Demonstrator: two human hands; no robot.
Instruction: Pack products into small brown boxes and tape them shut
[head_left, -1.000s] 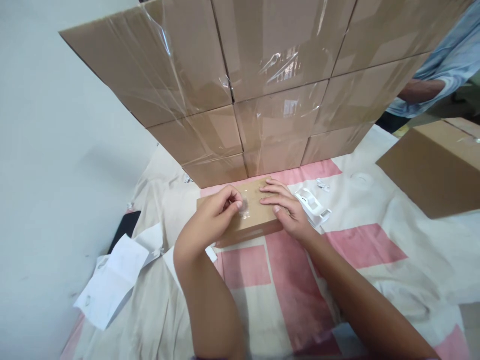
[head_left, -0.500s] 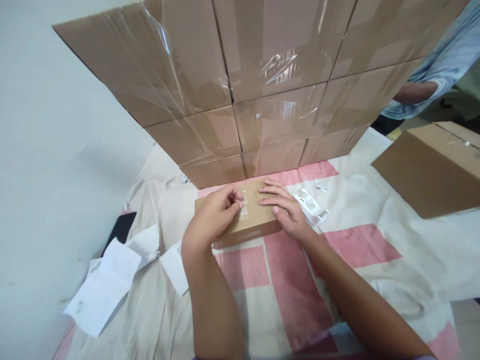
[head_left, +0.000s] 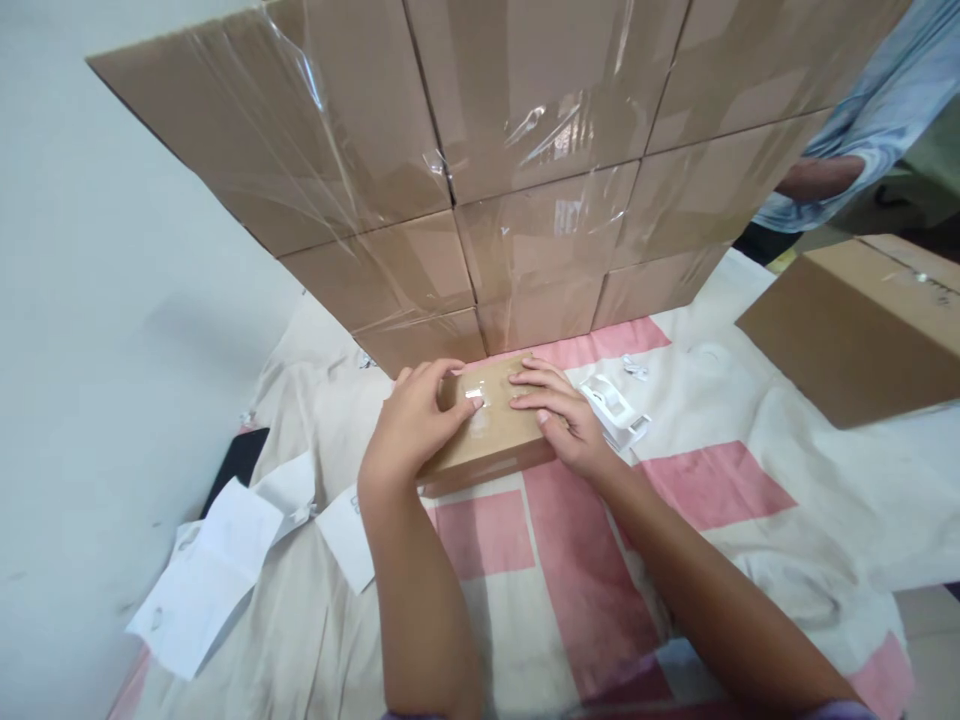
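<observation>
A small brown cardboard box (head_left: 491,440) lies on the patterned cloth, with clear tape (head_left: 480,412) stuck on its top. My left hand (head_left: 412,410) rests over the box's left part, thumb apart from the fingers, the thumb tip pressing on the tape. Across the right part of the top, my right hand (head_left: 566,412) lies flat with fingers spread. Just right of that hand is a white tape dispenser (head_left: 616,410). The underside of the box is hidden.
A wall of stacked, taped cartons (head_left: 555,240) stands right behind the small box. White paper sheets (head_left: 217,570) and a dark flat object (head_left: 236,465) lie left. At right are a larger carton (head_left: 847,340) and another person's sleeve (head_left: 885,130).
My left hand has gone from a pinch at the tape to spread fingers, its thumb now on the tape. My right hand stays on the box. The view has shifted slightly.
</observation>
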